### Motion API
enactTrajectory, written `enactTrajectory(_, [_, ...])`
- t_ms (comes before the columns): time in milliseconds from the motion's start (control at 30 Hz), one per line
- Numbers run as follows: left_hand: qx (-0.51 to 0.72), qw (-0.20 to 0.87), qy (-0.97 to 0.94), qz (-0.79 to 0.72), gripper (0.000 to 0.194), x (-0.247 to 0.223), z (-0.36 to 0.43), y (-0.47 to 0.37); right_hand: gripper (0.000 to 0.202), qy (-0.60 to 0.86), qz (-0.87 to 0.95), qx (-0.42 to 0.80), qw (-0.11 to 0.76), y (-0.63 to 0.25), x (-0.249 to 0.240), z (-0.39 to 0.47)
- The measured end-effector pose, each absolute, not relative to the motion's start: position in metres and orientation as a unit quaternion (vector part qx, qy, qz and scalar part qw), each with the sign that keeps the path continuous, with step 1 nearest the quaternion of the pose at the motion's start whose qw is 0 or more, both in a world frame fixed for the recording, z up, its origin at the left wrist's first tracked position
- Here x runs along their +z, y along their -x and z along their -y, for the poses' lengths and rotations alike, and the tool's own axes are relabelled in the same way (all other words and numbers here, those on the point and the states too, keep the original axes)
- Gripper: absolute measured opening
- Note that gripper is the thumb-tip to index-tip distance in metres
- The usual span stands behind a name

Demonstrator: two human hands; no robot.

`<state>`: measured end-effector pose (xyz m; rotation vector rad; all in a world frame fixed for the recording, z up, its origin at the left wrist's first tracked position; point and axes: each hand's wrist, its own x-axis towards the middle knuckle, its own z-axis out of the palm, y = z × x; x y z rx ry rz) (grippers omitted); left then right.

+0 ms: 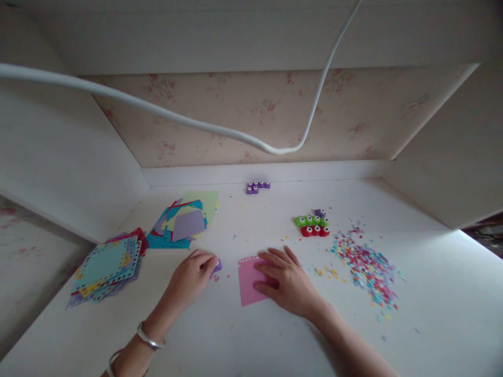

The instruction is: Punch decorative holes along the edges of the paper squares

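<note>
My left hand (194,277) is closed, thumb and fingers pinched on a small purple craft punch (217,266) that rests on the white table. Part of the punch is hidden behind the fingers. A few pink paper bits (216,278) lie beside it. Just to the right is a square pink paper sheet (248,288) with a row of punched holes along its top edge. My right hand (288,283) lies over the right part of this sheet, fingers stretched out and slightly apart, covering that side.
Punched, coloured papers (104,262) are stacked at the left, with plain sheets (188,225) behind them. Purple punches (255,187) stand near the back; green punches (310,221) and red punches (315,231) stand right of centre. Confetti (369,267) is heaped at right. A white cable (236,135) hangs in front.
</note>
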<state>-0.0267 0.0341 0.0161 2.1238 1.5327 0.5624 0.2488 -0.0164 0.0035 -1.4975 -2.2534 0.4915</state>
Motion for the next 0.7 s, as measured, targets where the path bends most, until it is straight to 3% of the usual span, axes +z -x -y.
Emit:
enactTrajectory(333, [0.271,0.155,-0.783,-0.538,0.025,-0.011,-0.004,0.056,0.036,0.534,0.797,0.171,0.224,-0.249,0.002,0.016])
enactTrajectory(467, [0.309,0.153,-0.793,-0.502,0.030,0.003,0.016,0.034,0.038,0.502,0.792,0.166,0.305,-0.239,0.017,0.030])
enactTrajectory(567, [0.314,0.168,-0.816,-0.456,0.032,0.021,0.034,0.006,0.043,0.421,0.803,0.246,0.341,-0.221,0.033,0.048])
enactTrajectory(700, [0.342,0.140,-0.831,-0.415,0.028,0.047,0.045,-0.014,0.025,0.387,0.772,0.319,0.391,-0.207,0.046,0.063])
